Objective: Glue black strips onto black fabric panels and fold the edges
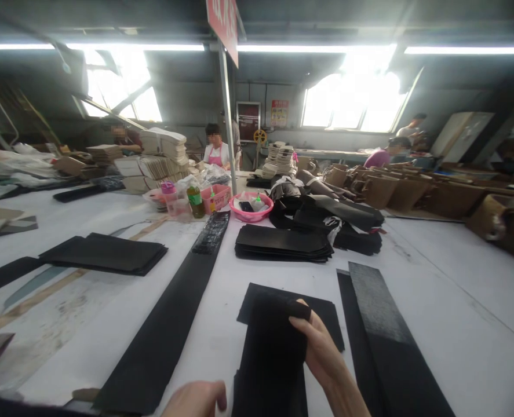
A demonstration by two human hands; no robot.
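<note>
My right hand point(320, 339) pinches the upper end of a black sheet strip point(276, 347) between thumb and fingers. That end is lifted and bent over, while the strip runs down past the bottom edge of the view. Under it lies a wider black sheet point(326, 313) on the white table. My left hand point(196, 399) is at the bottom edge, just left of the strip; it is partly cut off and blurred, so its grip is unclear. A long black strip point(170, 313) stretches away to its left, its far end shiny.
Right of my hand lie more black strips point(382, 324). Ahead are a stack of black sheets point(283, 243), a pink basin point(252, 215), a bottle of greenish liquid point(196, 201) and a metal pole point(227, 116). Another black stack point(104, 253) lies left. Several people sit farther back.
</note>
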